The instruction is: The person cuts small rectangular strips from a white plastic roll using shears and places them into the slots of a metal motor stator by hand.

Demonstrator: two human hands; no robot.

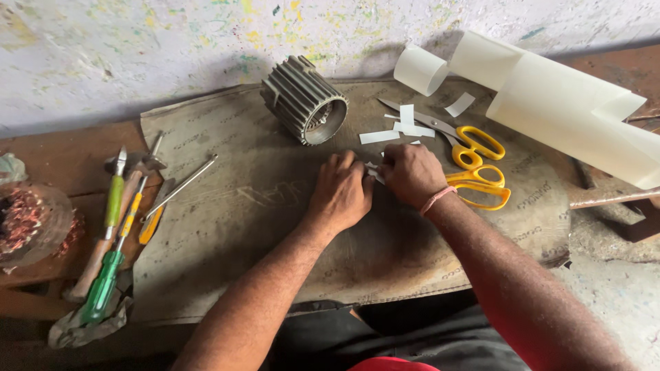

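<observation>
My left hand (342,191) and my right hand (412,173) press knuckles-up on a grey mat (275,206), meeting over a small white paper strip (372,170) that both pinch between the fingertips. Most of the strip is hidden under the fingers. Just beyond the hands lie several cut white paper strips (402,129). Scissors with yellow handles (474,161) lie right beside my right hand. A ribbed grey metal motor stator (304,100) lies on its side behind my left hand.
A large roll of white sheet paper (550,96) lies at the back right. Screwdrivers with green and yellow handles and a metal rod (130,213) lie left of the mat. A tangle of copper wire (24,223) sits at the far left. A paint-stained wall runs behind.
</observation>
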